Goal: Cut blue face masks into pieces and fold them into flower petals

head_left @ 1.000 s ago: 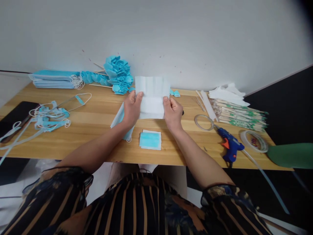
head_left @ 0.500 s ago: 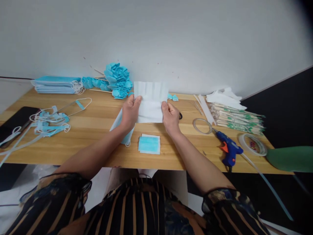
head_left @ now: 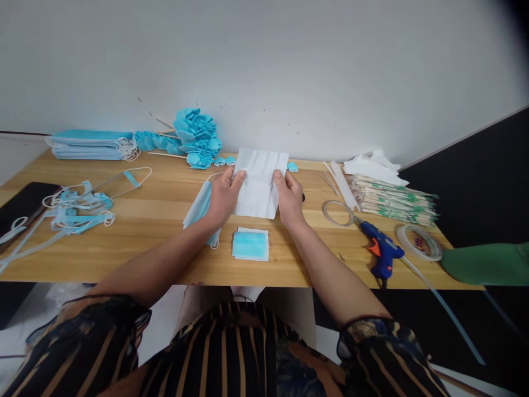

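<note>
Between my hands, raised over the tabletop, is a white creased fabric sheet (head_left: 260, 184), its near edge tilted down toward me. My left hand (head_left: 225, 196) pinches its left edge, thumb on top. On the right edge my right hand (head_left: 289, 196) grips the same way; the fingers of both hands are mostly hidden behind the sheet. Partly under my left wrist lies a light-blue face mask (head_left: 199, 205) with an ear loop. Nearer me, a small blue rectangle of mask fabric (head_left: 250, 244) rests on a white piece.
Blue fabric flowers (head_left: 194, 135) and stacked masks (head_left: 91, 144) stand along the wall. Left lie cut-off strips with loops (head_left: 78, 209) and a phone (head_left: 25, 204). To the right are a blue glue gun (head_left: 384, 253), tape roll (head_left: 419, 242), wire ring (head_left: 338, 213) and green-printed packets (head_left: 392, 198).
The sheet has come down a little and turned slightly, and now looks narrower and longer. My hands stay on its two edges. The whole view has shifted slightly.
</note>
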The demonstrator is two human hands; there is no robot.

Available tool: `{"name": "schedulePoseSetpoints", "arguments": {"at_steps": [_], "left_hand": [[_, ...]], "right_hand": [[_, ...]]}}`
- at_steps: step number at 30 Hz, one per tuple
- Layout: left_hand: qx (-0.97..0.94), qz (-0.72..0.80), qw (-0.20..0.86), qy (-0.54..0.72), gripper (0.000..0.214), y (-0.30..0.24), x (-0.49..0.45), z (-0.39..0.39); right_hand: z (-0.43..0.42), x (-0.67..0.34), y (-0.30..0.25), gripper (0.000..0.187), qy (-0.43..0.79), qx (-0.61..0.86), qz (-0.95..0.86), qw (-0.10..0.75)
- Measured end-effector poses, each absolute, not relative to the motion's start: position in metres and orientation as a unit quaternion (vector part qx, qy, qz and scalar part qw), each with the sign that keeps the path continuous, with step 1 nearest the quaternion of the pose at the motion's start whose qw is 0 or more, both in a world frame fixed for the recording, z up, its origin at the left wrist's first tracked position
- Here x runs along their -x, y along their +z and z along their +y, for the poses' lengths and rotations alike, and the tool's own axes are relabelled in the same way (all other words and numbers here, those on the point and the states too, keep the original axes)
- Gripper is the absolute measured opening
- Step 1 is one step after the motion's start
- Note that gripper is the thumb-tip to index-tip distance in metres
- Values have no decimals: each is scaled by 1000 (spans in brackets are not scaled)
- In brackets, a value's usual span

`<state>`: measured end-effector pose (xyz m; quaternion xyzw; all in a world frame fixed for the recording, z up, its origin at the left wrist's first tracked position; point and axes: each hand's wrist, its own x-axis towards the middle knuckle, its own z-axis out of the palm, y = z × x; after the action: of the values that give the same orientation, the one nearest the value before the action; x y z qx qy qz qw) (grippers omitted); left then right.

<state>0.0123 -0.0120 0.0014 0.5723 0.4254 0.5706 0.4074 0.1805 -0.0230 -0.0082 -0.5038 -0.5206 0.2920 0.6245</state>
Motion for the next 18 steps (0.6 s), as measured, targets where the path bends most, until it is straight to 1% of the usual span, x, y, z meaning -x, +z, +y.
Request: {"name": "schedulePoseSetpoints", "arguments": {"at_steps": [5,10,15,18], "left_hand": [[-531,409,486,561,40,-5,-12,-10],[-507,356,559,551,44,-4,-9,-4],[-515,331,560,558,50,4,-9,-4],[-510,367,530,570,48,1,-8,-3]], "right_hand": [[-22,-184,-5,62,217,545,-492,643],[-20,-187,-4,61,197,557,-496,636],[-24,-182,-3,60,208,541,-524,624],[-29,-179,0,61,232,528,-541,612]]}}
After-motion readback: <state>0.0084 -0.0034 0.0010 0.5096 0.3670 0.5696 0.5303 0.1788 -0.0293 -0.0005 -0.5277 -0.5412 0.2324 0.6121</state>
